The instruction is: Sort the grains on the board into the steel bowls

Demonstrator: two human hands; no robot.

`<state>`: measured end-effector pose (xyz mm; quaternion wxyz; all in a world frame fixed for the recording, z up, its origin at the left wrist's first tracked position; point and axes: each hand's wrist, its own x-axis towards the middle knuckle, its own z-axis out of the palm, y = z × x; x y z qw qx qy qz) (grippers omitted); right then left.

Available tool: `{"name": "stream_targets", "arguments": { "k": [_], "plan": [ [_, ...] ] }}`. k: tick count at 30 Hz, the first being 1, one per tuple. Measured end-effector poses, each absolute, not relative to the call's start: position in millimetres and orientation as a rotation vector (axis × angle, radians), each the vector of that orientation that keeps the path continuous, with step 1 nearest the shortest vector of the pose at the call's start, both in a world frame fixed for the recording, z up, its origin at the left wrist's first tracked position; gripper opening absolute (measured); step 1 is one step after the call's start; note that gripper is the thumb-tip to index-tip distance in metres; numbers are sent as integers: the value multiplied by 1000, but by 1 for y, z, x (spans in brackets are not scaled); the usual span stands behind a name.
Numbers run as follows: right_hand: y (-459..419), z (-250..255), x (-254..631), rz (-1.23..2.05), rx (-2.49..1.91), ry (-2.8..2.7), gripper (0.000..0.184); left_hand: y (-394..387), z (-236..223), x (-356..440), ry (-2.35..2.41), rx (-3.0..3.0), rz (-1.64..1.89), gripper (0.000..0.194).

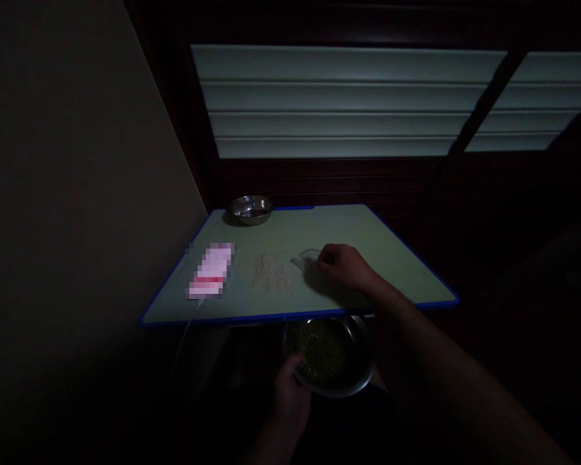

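My left hand (pixel 290 387) grips the rim of a metal bowl (pixel 358 384) below the table's front edge, thumb over the rim. Small greenish grains (pixel 322 352) lie in it, too dark to name exactly. Above the tabletop, my right hand (pixel 341 263) is closed with its fingertips pinched together; what they hold, if anything, is hidden. Just left of those fingers shows a thin, clear, curved item (pixel 300 261), its kind unclear. Further left, a loose patch of pale grains (pixel 271 274) is spread on the table.
The pale green table (pixel 368 226) has a blue edge. A phone-like device (pixel 212 270), blurred out, lies at its left with a white cable (pixel 186 329) hanging down. A second metal bowl (pixel 250 210) stands at the back left. A wall (pixel 91 161) borders the left side.
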<state>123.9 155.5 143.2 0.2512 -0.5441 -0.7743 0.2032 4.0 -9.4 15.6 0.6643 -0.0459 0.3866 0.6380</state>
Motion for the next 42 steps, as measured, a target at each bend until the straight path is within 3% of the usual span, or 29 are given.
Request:
{"name": "stream_targets", "arguments": {
  "k": [7,14,19,42],
  "plan": [
    [161,126,143,604,-1417,-1786,16,-9,16,5,892,-104,1435,20],
    [163,112,141,371,-1344,-1917,16,-9,18,5,909,-102,1429,27],
    [162,112,138,306,-1343,-2019,16,-8,19,5,925,-109,1412,21],
    [162,108,150,391,-1289,-1884,13,-10,16,3,906,-87,1431,16]
  ]
}}
